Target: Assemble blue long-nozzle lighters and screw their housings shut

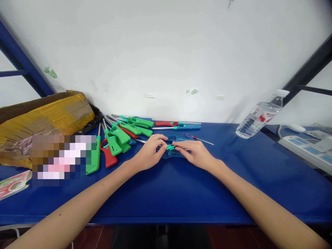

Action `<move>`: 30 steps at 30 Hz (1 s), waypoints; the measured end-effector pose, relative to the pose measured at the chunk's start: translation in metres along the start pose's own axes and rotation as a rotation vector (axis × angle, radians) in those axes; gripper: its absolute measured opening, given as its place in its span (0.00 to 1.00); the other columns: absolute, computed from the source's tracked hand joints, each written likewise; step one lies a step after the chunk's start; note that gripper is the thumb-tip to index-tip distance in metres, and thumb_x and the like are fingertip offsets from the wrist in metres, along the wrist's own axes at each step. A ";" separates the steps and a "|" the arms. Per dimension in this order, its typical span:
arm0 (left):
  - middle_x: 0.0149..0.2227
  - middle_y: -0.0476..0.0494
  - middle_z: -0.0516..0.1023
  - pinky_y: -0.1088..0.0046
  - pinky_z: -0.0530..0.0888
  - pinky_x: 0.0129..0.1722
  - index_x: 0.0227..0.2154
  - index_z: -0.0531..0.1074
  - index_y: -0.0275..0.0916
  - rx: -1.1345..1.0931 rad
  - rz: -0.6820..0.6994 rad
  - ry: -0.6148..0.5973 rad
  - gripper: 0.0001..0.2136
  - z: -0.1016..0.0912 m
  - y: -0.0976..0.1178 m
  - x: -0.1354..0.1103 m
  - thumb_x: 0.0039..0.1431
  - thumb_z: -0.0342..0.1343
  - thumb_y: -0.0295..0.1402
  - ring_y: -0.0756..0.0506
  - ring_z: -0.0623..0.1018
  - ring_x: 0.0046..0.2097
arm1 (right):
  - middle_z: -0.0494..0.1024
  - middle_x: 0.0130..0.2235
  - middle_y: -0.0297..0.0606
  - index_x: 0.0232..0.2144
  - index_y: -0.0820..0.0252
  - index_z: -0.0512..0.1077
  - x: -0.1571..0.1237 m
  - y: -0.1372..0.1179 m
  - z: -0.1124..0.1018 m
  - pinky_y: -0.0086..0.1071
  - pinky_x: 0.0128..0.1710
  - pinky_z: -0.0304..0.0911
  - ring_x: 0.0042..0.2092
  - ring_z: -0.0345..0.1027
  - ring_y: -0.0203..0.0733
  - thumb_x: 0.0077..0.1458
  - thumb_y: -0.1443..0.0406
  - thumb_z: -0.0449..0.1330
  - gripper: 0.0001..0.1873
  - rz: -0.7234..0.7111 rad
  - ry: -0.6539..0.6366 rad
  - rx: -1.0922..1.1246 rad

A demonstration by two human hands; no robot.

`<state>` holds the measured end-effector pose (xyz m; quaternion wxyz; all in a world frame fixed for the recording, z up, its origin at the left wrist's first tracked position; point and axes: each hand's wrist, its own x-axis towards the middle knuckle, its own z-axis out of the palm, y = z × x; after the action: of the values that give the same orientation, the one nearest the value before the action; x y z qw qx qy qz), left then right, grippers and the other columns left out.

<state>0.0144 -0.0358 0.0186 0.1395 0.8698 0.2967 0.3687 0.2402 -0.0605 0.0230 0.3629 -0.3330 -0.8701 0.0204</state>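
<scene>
Centrally on the blue table [166, 197], a small green part [171, 147] sits between the two hands, above translucent blue housing pieces [181, 138]. The right hand [198, 153] has thumb and index finger together, clamped on the right end of the part, presumably to steady it by its edge while leaving its middle exposed. The left hand [150, 152] brings its thumb tip to the left end, with the index finger arched on the far side; whether these two digits grip the part cannot be told. Both forearms come in from the near edge, an arrangement that likely keeps the wrists braced for fine work. A screwdriver [193, 137] lies just beyond the right hand, handle to the left, probably placed for easy reach. Against the wall, a red lighter [166, 123] and a blue lighter [185, 127] lie roughly parallel, apparently set apart from the lighter pile [124, 133] at far left. A taped cardboard box [49, 119] stands left of the pile. The water bottle [259, 117] stands at far right, well apart from the small pieces.
</scene>
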 end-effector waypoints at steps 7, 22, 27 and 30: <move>0.47 0.38 0.75 0.59 0.70 0.55 0.38 0.71 0.37 0.069 0.079 -0.034 0.09 0.001 0.007 -0.002 0.68 0.47 0.33 0.43 0.71 0.54 | 0.83 0.42 0.37 0.45 0.55 0.77 0.001 0.000 0.002 0.33 0.43 0.74 0.42 0.79 0.43 0.62 0.66 0.56 0.12 0.052 0.010 -0.010; 0.47 0.38 0.75 0.54 0.70 0.55 0.41 0.77 0.39 0.292 0.165 0.036 0.11 -0.004 0.001 -0.001 0.67 0.49 0.32 0.39 0.69 0.55 | 0.80 0.48 0.38 0.51 0.55 0.74 0.000 -0.004 0.002 0.36 0.49 0.73 0.47 0.77 0.45 0.62 0.64 0.56 0.16 0.104 -0.018 0.022; 0.49 0.38 0.73 0.55 0.70 0.55 0.36 0.78 0.39 0.206 0.107 0.026 0.12 -0.004 -0.001 -0.001 0.67 0.49 0.32 0.40 0.68 0.55 | 0.81 0.48 0.37 0.52 0.53 0.73 0.000 -0.005 0.001 0.36 0.46 0.74 0.45 0.78 0.45 0.62 0.65 0.56 0.17 0.073 -0.032 -0.017; 0.51 0.38 0.73 0.54 0.69 0.56 0.36 0.79 0.39 0.184 0.098 0.025 0.12 -0.003 -0.002 -0.001 0.67 0.49 0.32 0.40 0.68 0.56 | 0.81 0.47 0.38 0.52 0.54 0.73 0.000 -0.005 0.000 0.36 0.45 0.75 0.44 0.78 0.45 0.62 0.65 0.56 0.17 0.054 -0.033 -0.028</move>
<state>0.0103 -0.0350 0.0191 0.0370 0.8878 0.2883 0.3569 0.2372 -0.0644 0.0238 0.3429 -0.3608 -0.8670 0.0236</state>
